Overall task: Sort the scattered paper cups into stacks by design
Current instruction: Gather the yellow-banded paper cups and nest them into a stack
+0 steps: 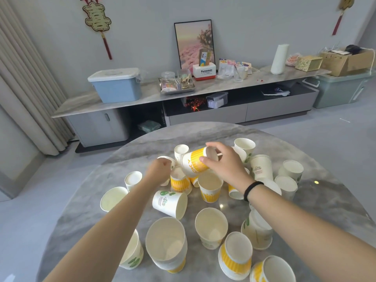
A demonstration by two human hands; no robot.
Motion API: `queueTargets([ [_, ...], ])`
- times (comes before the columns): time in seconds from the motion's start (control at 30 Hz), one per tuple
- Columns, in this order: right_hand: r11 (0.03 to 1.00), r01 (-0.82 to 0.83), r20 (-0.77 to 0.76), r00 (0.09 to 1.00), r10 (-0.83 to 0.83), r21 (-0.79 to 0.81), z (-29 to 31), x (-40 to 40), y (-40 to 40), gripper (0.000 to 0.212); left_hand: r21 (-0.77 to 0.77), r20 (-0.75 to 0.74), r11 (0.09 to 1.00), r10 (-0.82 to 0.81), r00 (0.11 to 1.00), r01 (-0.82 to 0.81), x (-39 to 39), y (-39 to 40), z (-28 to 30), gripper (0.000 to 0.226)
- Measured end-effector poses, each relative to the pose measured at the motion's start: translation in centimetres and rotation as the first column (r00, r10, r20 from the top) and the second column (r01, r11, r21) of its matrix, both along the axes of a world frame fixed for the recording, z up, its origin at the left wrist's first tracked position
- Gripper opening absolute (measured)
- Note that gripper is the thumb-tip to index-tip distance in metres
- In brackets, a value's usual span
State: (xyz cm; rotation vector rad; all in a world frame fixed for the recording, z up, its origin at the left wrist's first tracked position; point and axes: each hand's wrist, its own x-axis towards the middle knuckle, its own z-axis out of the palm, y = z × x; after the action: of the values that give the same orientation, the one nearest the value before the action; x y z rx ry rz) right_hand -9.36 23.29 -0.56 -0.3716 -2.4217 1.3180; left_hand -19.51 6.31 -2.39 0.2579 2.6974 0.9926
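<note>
**Light cups, gentle grip**

The right hand (223, 161) pinches a yellow-striped white paper cup (196, 160) near its base, holding it tilted above the pile in the middle of the round grey marble table (142, 137). The left hand (159, 169) is curled among the cups just beside it; whether it grips one cannot be told. Such a cup is probably very light and thin-walled, easily crushed, so a soft hold near the stiffer base or rolled rim suits it best.
</note>
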Motion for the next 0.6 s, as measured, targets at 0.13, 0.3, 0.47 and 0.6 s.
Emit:
queueTargets([
  [0.13,0.97,-0.134,0.062,0.99,0.123,0.203,0.0,-3.4,-2.6,0.055,0.148,0.103,0.976,0.148,0.984,-0.162,-1.1,-1.6,-0.1,0.042],
  [0.3,0.809,-0.361,0.373,0.908,0.191,0.464,-1.8,-6.2,-5.3,0.051,0.037,-0.032,0.991,0.13,0.991,-0.129,-1.9,-2.9,-0.7,0.044],
  [0.47,0.807,-0.407,0.448,0.871,0.201,0.428,-3.1,-6.4,-6.2,0.048,0.026,-0.025,0.996,0.092,0.995,-0.091,-2.1,-3.2,-0.7,0.044],
  [0.6,0.976,-0.17,0.252,0.959,0.131,0.139,-1.5,-5.6,-4.9,0.042,0.106,0.054,0.992,0.062,0.997,-0.068,-2.3,-2.9,-0.8,0.043],
])
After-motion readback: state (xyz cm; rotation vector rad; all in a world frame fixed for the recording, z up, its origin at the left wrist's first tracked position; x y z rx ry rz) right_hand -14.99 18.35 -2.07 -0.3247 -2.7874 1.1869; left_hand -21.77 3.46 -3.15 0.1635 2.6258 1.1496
